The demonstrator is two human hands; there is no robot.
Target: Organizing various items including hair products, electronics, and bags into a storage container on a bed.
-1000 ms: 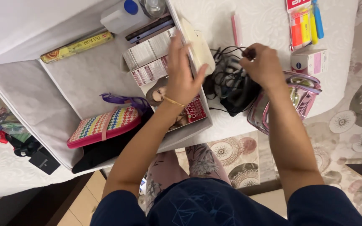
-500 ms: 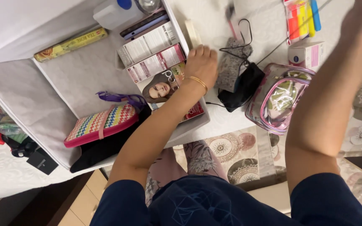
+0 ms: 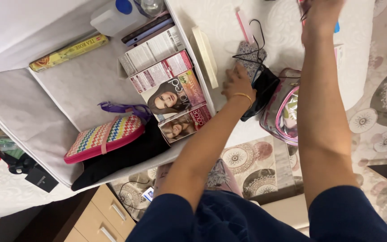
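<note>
Left hand (image 3: 237, 83) lay flat, fingers loosely spread, holding nothing, touching the black pouch (image 3: 261, 92) and grey patterned pouch (image 3: 249, 60) with tangled black cord (image 3: 257, 42). Right hand (image 3: 320, 10) reached to 12 o'clock, mostly out of frame; grip could not be told. Clear pink-trimmed bag (image 3: 282, 117) lay at the black pouch's 4 o'clock; grey fabric box (image 3: 68, 85) at 9.

My left hand (image 3: 237, 83) reaching forward, palm down, fingers loosely spread, thin bracelet at the wrist, forearm angled up from lower left, my right hand (image 3: 321, 11) stretched far ahead at the top edge, fingers cut off, right forearm nearly straight
</note>
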